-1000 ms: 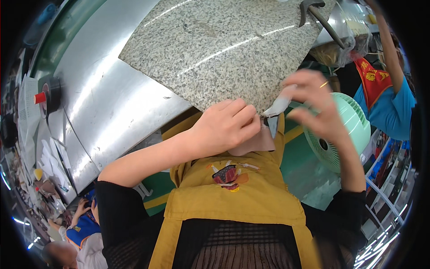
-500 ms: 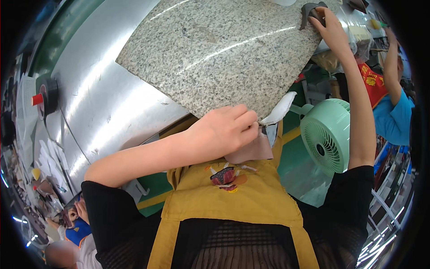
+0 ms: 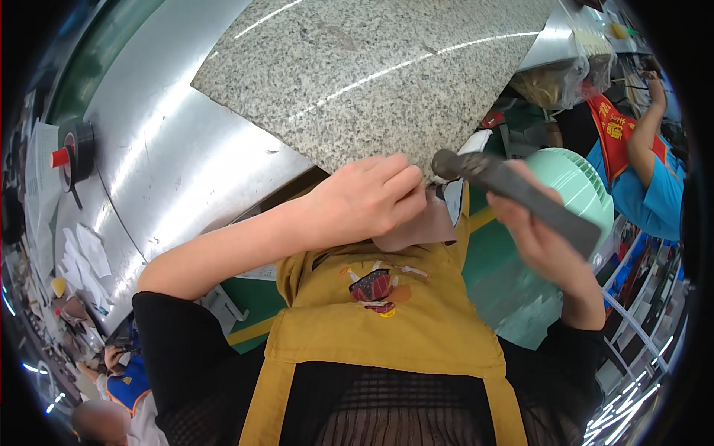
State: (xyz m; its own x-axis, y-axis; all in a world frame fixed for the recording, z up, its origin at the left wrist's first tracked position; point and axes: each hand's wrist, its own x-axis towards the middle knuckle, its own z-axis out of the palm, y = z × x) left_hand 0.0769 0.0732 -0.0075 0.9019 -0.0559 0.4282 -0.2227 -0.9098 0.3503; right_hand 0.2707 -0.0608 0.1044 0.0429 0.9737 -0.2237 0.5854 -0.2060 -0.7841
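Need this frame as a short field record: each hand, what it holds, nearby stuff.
left hand: closed on a thin pale piece at the edge of the granite slab
right hand: gripping a dark grey tool handle, head pointing at the left fingers
surface: steel table under the slab
nearby: mint green fan by the right hand; another person's arm at far right
clothing: mustard apron

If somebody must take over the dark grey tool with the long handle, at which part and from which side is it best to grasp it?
Probably at the long straight handle of the dark grey tool, where the right hand already wraps it from below. The handle slants down to the right and its rounded head points at the left hand by the granite slab, so coming from the right, lower end looks safest.
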